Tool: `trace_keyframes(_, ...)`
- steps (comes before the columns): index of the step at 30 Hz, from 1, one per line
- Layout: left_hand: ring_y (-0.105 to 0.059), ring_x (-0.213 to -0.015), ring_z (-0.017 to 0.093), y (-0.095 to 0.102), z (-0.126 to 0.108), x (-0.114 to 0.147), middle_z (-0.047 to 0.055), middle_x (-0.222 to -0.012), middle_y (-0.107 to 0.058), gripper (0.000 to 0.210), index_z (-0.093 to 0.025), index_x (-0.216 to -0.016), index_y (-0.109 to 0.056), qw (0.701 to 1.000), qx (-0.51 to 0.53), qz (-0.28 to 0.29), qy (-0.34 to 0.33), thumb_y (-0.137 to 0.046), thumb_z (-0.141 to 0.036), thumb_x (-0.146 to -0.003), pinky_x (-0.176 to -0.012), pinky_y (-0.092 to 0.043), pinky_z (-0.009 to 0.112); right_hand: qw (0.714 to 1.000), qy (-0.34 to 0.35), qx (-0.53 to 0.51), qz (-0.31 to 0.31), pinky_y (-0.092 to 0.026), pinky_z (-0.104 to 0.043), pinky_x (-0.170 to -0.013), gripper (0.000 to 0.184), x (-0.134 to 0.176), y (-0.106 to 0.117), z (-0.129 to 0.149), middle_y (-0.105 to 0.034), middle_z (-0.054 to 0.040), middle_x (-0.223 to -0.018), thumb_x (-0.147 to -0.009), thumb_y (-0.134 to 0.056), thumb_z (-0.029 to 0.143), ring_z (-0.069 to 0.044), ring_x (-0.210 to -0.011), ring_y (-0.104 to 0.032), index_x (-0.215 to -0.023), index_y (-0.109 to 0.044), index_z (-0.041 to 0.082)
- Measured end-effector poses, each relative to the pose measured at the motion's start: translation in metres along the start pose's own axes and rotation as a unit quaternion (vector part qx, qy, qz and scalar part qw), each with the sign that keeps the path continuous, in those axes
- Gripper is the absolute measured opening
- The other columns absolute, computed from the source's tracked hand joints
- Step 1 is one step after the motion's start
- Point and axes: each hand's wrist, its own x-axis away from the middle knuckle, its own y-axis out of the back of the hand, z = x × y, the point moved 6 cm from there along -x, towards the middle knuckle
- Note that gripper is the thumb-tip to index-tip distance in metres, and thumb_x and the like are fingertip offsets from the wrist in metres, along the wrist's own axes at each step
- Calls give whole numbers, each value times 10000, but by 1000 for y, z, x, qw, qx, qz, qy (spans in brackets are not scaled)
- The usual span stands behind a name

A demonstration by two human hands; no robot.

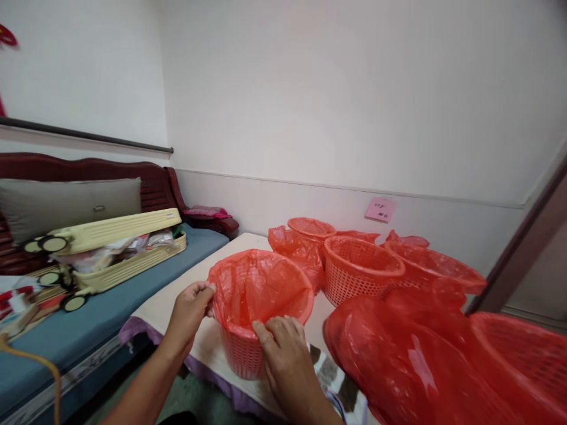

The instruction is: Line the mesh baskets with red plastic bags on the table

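Note:
A red plastic basket (243, 354) with a lattice side stands upright in front of me on the cloth-covered table (208, 348). Its inside is lined with a thin red plastic bag (257, 283), whose edge folds over the rim. At the left side of the rim, my left hand (192, 307) is closed, pinching the bag's edge between thumb and fingers. My right hand (283, 348) lies over the near rim, its fingers bent and gripping the bag against the basket; its fingertips are partly hidden.
Behind and to the right stand several more red baskets (354, 283), some lined with bags. A loose heap of red bags (398, 354) lies at the right. A pink note (380, 209) is on the wall. A cream suitcase (128, 260), partly open, rests on the bed (146, 307) at left.

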Motion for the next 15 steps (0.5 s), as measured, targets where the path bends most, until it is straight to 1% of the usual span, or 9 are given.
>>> trace_keyframes(1, -474, -461, 80, -1, -1, -4, -51, -545, -550, 256, -155, -663, -571, 1000, -5, 10, 3, -699, -373, -702, -469, -399, 203, 1000, 0, -2, 4, -413, -505, -865, 449, -2, -2, 1, -619, -108, -1009, -851, -487, 65, -263, -929, -524, -1286, -519, 169)
trace_keyframes(3, -476, -463, 86, -4, -2, -11, -52, -552, -546, 257, -163, -644, -553, 1000, -14, 23, 3, -685, -378, -692, -480, -409, 218, 1000, -3, 0, 14, -412, -494, -833, 426, -6, -5, 4, -621, -104, -969, -870, -485, 82, -258, -888, -517, -1287, -517, 161)
trace_keyframes(7, -440, -463, 80, -10, -6, -27, -63, -541, -524, 244, -168, -638, -543, 999, -41, 14, -20, -671, -371, -676, -464, -347, 204, 1000, -6, -9, 26, -386, -513, -851, 425, -12, -8, 9, -617, -118, -1018, -879, -478, 101, -274, -923, -509, -1300, -502, 157)
trace_keyframes(10, -435, -489, 83, -18, -12, -36, -73, -531, -494, 217, -179, -627, -519, 998, -51, 6, -46, -649, -346, -675, -504, -350, 207, 999, -11, -40, 35, -365, -511, -906, 460, -12, -7, 11, -605, -115, -1089, -865, -480, 83, -272, -984, -501, -1318, -474, 165)
trace_keyframes(12, -427, -499, 90, -25, -18, -38, -81, -532, -471, 193, -192, -630, -505, 996, -59, 10, -71, -631, -330, -682, -517, -349, 213, 997, -7, -59, 39, -355, -507, -933, 466, -11, -4, 13, -598, -113, -1120, -862, -469, 73, -267, -1012, -497, -1318, -469, 169)
trace_keyframes(14, -485, -567, 107, -37, -25, -34, -55, -620, -543, 173, -201, -634, -500, 992, -69, 30, -106, -616, -318, -688, -570, -387, 226, 996, -2, -73, 41, -346, -510, -955, 464, -10, -1, 15, -590, -116, -1149, -855, -462, 68, -265, -1035, -498, -1307, -476, 173)
trace_keyframes(15, -542, -654, 126, -44, -30, -31, -24, -723, -606, 168, -202, -631, -502, 988, -74, 48, -126, -615, -314, -686, -639, -424, 244, 996, -1, -79, 41, -340, -514, -970, 471, -10, 0, 16, -583, -118, -1170, -848, -463, 65, -265, -1053, -496, -1305, -477, 176)
